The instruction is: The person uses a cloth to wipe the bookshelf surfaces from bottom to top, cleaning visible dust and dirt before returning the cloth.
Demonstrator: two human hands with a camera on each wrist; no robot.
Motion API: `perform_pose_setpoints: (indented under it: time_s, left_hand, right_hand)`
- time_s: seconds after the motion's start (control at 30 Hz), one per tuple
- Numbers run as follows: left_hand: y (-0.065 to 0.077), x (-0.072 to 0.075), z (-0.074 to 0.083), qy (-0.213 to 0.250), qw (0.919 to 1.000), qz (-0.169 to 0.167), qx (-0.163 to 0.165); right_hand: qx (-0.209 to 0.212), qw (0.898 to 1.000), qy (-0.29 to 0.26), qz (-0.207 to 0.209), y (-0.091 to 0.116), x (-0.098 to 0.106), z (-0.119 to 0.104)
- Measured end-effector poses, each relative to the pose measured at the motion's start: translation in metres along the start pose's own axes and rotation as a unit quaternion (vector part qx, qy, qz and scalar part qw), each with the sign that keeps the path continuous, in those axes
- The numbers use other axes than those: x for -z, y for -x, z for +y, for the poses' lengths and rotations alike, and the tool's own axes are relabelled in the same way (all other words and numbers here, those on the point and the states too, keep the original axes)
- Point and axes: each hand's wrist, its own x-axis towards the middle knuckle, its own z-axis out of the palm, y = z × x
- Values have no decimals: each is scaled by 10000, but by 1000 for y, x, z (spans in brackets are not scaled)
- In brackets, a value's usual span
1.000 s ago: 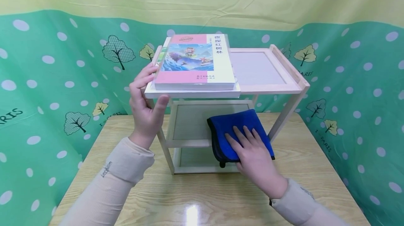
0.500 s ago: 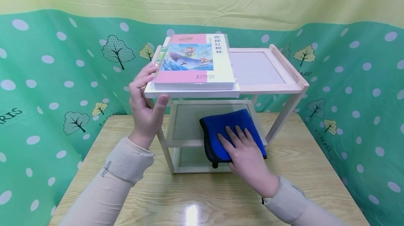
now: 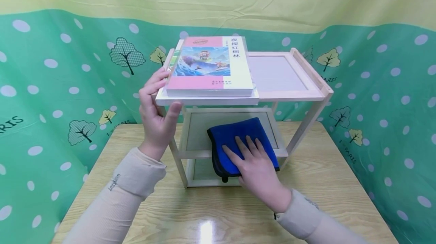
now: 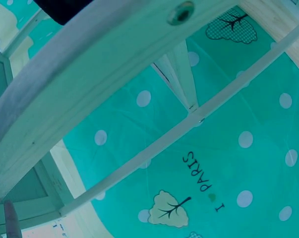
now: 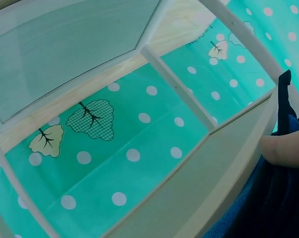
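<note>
Under right fingers, folded blue cloth.

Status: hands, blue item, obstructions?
Left hand grips upper left end of shelf. Right hand pinches blue item at front of middle tier, contact unclear. Books up top, nothing seen blocking.

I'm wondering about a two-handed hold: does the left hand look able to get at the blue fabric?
Probably yes, once the left hand leaves the shelf: nothing visible blocks the front left of the blue fabric.
</note>
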Motion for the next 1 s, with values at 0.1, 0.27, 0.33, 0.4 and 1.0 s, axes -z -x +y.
perform_pose_setpoints:
  time_s: [0.1, 0.27, 0.33, 0.4, 1.0]
  left_hand:
    - [0, -1, 0, 21, 10000, 3, 0]
    - [0, -1, 0, 24, 10000, 6, -10]
    - [0, -1, 0, 18, 10000, 8, -14]
    - [-1, 0, 0, 18, 10000, 17, -21]
    - [0, -1, -1, 67, 10000, 16, -17]
  right_hand:
    - [24, 10000, -19, -16, -2, -1, -3]
    - [61, 9999, -69, -77, -7, -1, -8]
    - [78, 9998, -81, -135, -9, 0, -9]
    - [91, 9997, -87, -209, -12, 0, -12]
    - [99, 9954, -558, -778, -36, 1, -32]
